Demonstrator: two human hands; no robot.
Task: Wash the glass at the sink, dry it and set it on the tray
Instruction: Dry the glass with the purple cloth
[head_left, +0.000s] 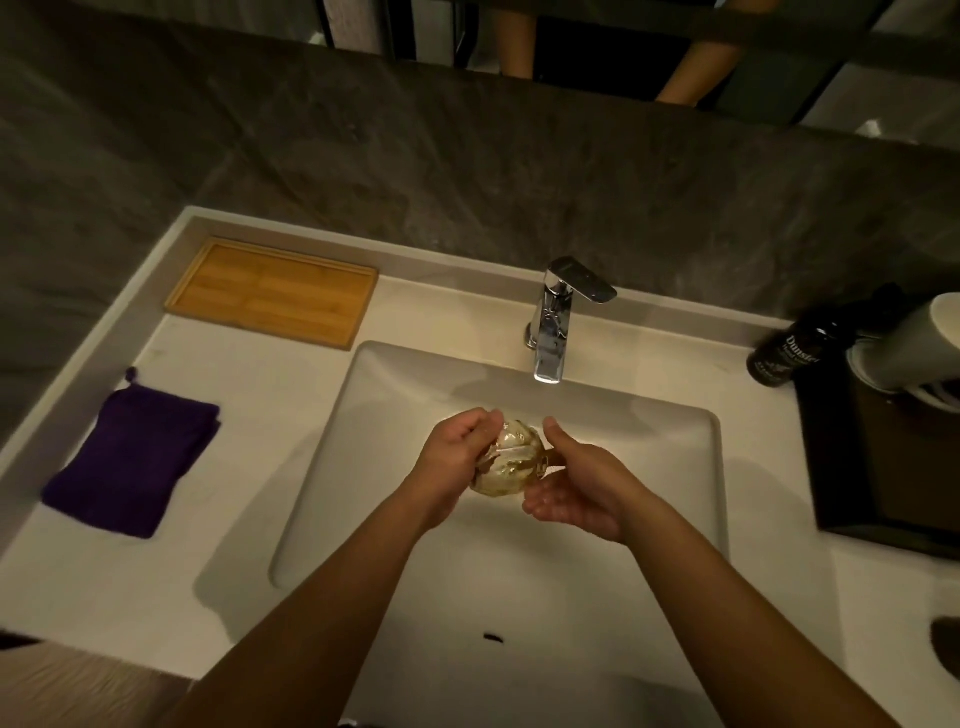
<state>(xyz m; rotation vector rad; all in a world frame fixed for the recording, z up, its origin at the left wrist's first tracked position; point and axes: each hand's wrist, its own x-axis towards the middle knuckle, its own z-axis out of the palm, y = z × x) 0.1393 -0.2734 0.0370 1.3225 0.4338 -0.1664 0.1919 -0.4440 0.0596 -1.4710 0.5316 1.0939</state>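
A clear glass is held tilted over the white sink basin, a little in front of the chrome faucet. My left hand grips its left side with fingers curled around it. My right hand cups it from the right and below, thumb up beside the rim. No water stream is visible from the spout. The bamboo tray lies at the back left of the counter. A purple cloth lies on the counter left of the basin.
A dark bottle and a white hair dryer stand at the right, beside a black box. A grey stone wall rises behind the counter. A small dark speck lies in the basin near its front.
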